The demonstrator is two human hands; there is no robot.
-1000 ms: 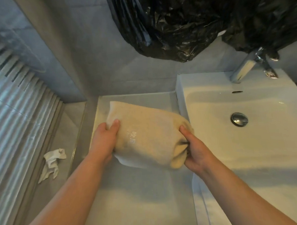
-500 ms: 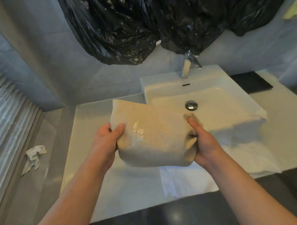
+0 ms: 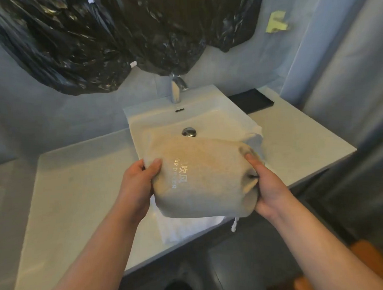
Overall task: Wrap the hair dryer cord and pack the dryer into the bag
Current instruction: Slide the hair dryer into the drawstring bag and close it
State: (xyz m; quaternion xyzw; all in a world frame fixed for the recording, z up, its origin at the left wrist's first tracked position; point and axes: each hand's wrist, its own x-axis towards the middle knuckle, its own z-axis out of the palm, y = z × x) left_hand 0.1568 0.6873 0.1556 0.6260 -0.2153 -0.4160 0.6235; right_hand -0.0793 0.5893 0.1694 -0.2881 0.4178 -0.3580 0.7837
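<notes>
A person's two bare hands hold a bulging beige cloth bag (image 3: 200, 177) in the air at the centre of view, above the front edge of a pale bathroom counter (image 3: 78, 193). The left hand (image 3: 137, 186), at 9 o'clock of the bag, grasps its closed end, thumb on top and fingers curled beneath. The right hand (image 3: 269, 189), at 3 o'clock, clenches round the gathered mouth. A white drawstring (image 3: 234, 225) dangles at 5 o'clock. The dryer and its cord cannot be seen; from the full, rounded shape they are probably inside. A white sink (image 3: 207, 115) with a chrome faucet (image 3: 176, 88) sits at 12 o'clock, a white towel (image 3: 185, 230) lies under the bag at 6 o'clock, and black plastic sacks (image 3: 93, 39) hang above. What seems left is closing and setting down: the mouth is best held pinched while the weight is supported from below, the drawstring pulled snug, and the bag rested on dry counter rather than the basin.
</notes>
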